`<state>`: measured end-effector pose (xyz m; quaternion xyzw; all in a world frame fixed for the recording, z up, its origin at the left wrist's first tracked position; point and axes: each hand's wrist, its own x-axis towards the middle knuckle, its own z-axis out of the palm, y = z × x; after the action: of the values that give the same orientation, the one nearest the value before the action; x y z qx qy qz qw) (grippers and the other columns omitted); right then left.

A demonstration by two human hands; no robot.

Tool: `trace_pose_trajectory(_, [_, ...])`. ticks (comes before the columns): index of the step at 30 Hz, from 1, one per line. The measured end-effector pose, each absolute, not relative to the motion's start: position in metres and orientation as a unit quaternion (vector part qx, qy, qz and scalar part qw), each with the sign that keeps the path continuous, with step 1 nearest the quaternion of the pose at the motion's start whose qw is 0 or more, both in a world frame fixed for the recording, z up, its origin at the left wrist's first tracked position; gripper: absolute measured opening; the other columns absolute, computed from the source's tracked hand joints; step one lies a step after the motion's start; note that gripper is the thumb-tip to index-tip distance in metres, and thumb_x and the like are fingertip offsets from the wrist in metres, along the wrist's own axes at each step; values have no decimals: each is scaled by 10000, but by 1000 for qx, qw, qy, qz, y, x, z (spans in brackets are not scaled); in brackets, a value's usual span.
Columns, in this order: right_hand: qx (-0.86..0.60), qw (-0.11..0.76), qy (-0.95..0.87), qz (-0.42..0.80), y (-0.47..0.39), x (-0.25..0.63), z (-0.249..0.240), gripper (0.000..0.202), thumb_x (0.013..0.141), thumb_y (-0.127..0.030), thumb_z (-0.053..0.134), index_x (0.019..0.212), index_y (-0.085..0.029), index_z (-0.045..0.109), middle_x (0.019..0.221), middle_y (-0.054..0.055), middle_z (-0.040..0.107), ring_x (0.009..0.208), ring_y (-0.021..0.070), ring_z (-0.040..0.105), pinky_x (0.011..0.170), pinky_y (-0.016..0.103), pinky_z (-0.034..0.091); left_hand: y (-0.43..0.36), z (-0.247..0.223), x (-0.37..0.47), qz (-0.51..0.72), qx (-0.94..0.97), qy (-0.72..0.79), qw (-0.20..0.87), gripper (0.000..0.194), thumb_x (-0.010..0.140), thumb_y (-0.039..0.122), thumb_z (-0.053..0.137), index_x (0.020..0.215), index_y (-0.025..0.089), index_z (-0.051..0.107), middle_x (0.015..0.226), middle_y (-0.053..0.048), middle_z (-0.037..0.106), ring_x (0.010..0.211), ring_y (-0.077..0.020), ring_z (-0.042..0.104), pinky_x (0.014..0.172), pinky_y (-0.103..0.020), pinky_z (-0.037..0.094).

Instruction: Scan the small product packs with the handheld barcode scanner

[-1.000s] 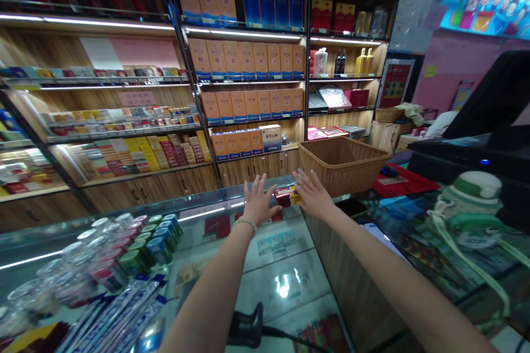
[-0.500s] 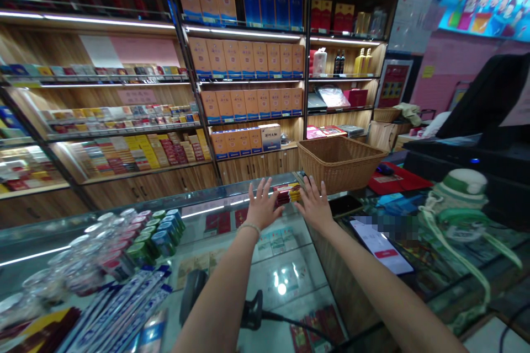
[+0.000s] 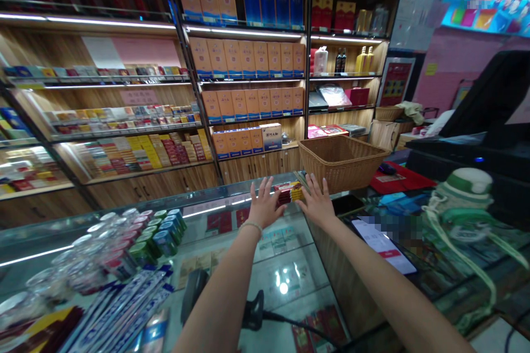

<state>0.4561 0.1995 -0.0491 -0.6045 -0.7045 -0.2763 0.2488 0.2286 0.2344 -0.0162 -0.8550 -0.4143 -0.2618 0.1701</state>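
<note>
Behind the glass counter (image 3: 271, 267), lit wall shelving (image 3: 202, 176) is holding rows of boxes, and a wicker basket (image 3: 343, 171) is sitting beyond your right hand (image 3: 318, 205). The small wrapped packs (image 3: 290, 193), dark red at the left and yellow at the right, are lying together near the counter's far edge, between that hand and your left hand (image 3: 264, 207).

Compared with a second ago, your right hand is sitting farther to the right, its fingers pointing more forward instead of slanting in over the yellow end, so more of that end is showing. More of the phone (image 3: 383, 240), lying to the right of your right forearm, is showing too. Over the last half second, your hands are hardly shifting. As I judge it, you are now flanking the packs from both ends rather than covering them.

The packs' long axis is running roughly left to right, across the line of your reach; the red end is facing your left thumb and the yellow end your right. Both hands are spreading wide, fingers apart and palms down, and neither is visibly gripping anything. Whether your thumbs are touching the packs, you cannot tell from this angle. A black corded device (image 3: 194, 292), apparently a scanner, is lying partly under your left forearm.
</note>
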Motion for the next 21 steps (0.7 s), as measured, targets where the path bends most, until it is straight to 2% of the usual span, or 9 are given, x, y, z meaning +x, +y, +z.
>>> trace_pose_trajectory(8, [-608,244,-706,-271,201,458,-50,621,1029,-539,474,1450,-103,603,1726,190,242,1618,314,158,1295,595,-50,232,-14,230,-246,-856,-423,164,494,904,559,650,1280,242,704,1719,-170,297,1603,-370,223,1279,-688,-6])
trace_pose_trajectory(14, [-606,241,-707,-274,199,456,-50,682,1017,-591,489,1581,-210,456,1735,136,254,1620,325,136,1272,654,-60,228,-12,225,-211,-853,-453,154,734,912,603,620,1557,276,499,1744,-167,221,1625,-375,143,1266,-711,18])
trace_pose_trajectory(21, [-598,233,-716,-274,190,448,-43,644,1012,-602,496,1580,-300,458,1744,98,251,1616,341,139,1265,670,-32,219,-12,212,-197,-844,-476,152,766,918,650,582,1604,358,408,1756,-134,192,1629,-376,123,1252,-727,2])
